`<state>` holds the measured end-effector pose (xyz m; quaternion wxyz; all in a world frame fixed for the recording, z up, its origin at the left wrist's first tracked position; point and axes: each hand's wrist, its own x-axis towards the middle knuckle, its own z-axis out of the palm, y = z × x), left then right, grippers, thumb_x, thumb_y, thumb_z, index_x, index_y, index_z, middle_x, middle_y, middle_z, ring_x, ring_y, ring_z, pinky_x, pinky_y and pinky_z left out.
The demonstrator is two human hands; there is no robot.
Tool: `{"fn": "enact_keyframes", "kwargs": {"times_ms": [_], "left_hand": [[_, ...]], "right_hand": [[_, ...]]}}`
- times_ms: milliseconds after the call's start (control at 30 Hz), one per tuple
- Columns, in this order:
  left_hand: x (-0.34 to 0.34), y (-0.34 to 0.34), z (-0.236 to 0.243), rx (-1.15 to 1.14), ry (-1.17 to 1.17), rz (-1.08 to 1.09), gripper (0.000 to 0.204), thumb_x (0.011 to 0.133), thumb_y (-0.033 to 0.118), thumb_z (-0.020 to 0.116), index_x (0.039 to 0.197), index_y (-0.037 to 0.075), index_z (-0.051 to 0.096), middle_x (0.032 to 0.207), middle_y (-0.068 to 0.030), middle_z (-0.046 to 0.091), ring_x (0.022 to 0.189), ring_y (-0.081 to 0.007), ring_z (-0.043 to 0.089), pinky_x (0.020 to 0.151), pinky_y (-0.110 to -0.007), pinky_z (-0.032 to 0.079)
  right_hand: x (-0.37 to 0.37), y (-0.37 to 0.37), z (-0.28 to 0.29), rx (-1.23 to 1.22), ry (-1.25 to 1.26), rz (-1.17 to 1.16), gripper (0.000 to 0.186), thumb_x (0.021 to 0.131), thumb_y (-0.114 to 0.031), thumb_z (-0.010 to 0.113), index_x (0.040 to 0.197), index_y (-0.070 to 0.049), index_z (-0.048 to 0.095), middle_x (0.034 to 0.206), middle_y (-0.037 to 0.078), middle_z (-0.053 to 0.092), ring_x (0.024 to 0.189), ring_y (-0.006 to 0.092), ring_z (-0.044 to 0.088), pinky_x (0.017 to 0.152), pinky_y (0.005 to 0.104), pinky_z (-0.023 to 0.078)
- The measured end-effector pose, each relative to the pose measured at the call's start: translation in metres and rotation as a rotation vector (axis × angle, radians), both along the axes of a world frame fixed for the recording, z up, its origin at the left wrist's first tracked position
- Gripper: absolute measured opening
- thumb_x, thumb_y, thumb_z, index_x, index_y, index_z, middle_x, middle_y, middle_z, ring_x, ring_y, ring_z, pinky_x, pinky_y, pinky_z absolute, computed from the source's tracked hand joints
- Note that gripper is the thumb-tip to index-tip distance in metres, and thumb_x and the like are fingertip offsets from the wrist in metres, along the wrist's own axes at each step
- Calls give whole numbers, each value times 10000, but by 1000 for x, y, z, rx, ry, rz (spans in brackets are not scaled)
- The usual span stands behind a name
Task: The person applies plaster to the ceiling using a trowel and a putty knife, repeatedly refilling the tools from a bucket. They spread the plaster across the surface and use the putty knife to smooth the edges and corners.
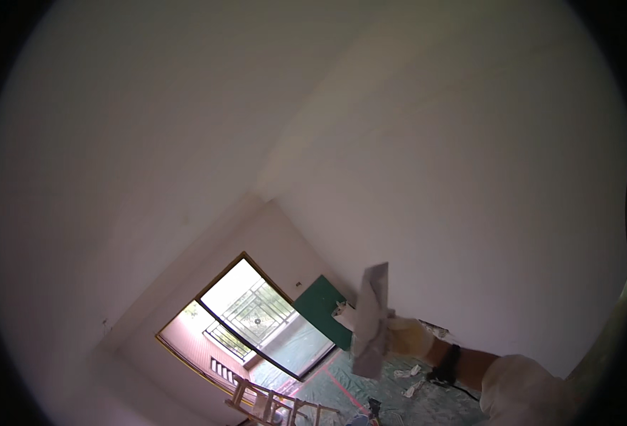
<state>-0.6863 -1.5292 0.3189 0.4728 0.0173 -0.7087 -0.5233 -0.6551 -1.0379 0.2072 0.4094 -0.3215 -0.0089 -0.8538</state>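
From the lower right my right forearm reaches in, with a light sleeve and a black band at the wrist. My right hand (409,337), in a pale yellowish glove, is closed behind a flat, rectangular plastering trowel (371,319). The blade is grey, smeared and held on a steep tilt; its handle is mostly hidden by the hand and blade. Behind the trowel rises a pale wall (455,234); I cannot tell whether the blade touches it. My left hand is out of sight.
A wooden stepladder (278,405) stands low in the view, near a dark-framed glass sliding door (249,312) with a railing beyond. A green panel (320,305) leans by the far wall. Green sheeting (334,390) covers the floor, with crumpled scraps (413,389) on it.
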Motion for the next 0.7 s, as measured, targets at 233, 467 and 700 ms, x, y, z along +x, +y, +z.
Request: {"fn": "enact_keyframes", "kwargs": {"times_ms": [233, 467, 700], "left_hand": [[-35, 45, 92, -103, -10, -17, 303, 896, 149, 587, 1190, 78, 565, 774, -27, 603, 663, -141, 586, 549, -276, 482], [-81, 133, 240, -273, 72, -116, 310, 906, 175, 587, 1200, 79, 566, 777, -26, 610, 652, -141, 587, 546, -272, 485], [-110, 215, 304, -383, 74, -266, 318, 916, 200, 587, 1211, 81, 566, 779, -26, 616, 641, -141, 588, 542, -267, 487]], "right_hand": [[-66, 41, 160, -232, 514, -435, 434, 1000, -266, 580, 1317, -5, 439, 1079, 165, 653, 797, 260, 716, 908, 402, 561], [-34, 137, 279, -523, 574, -899, 349, 1028, -245, 534, 1258, 5, 451, 1011, 151, 648, 905, 211, 681, 891, 391, 557], [46, 236, 366, -722, 730, -1383, 222, 1008, -137, 526, 1182, -4, 486, 1101, 106, 587, 925, 137, 638, 779, 301, 542]]}}
